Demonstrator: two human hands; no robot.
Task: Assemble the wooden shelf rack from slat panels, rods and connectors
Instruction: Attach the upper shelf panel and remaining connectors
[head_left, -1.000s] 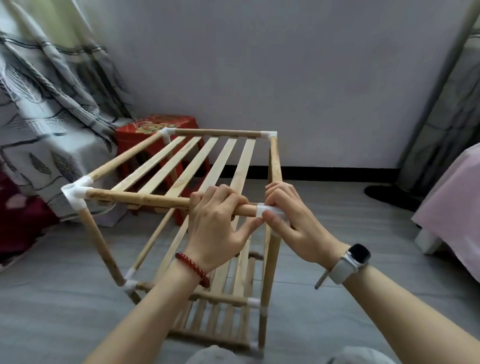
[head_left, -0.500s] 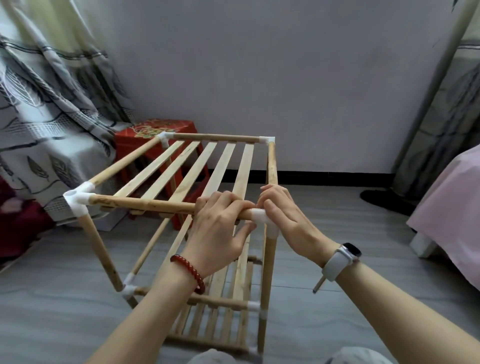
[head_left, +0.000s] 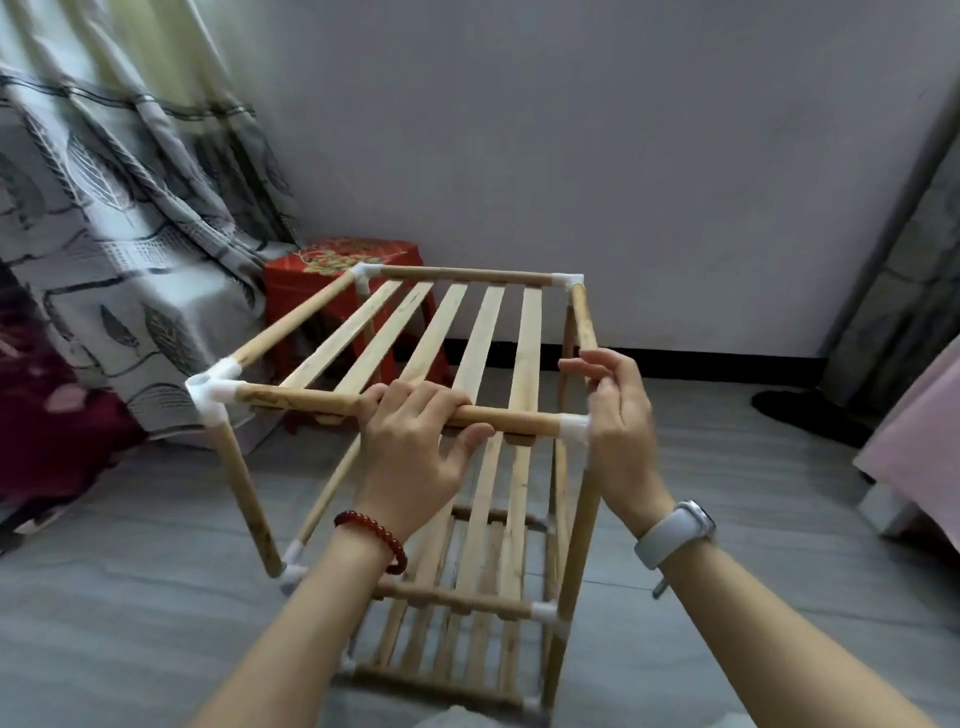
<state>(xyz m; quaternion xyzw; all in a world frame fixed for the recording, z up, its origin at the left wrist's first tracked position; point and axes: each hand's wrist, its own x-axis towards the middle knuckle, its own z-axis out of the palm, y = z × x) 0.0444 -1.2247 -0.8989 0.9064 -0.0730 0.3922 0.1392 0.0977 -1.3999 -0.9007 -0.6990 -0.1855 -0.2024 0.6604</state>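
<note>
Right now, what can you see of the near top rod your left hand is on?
The near top rod is a round, pale wooden dowel with darker mottling, lying level across the rack's front top edge. Its left end sits in a white corner connector; its right end enters another white connector beside the right hand. The left hand grips it near the middle. Five slats run back from it.

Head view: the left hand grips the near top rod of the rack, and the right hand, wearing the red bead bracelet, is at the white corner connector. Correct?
Not quite. In the head view the red bead bracelet is on the left hand, which grips the near top rod. The right hand at the white corner connector wears a grey watch.
</note>
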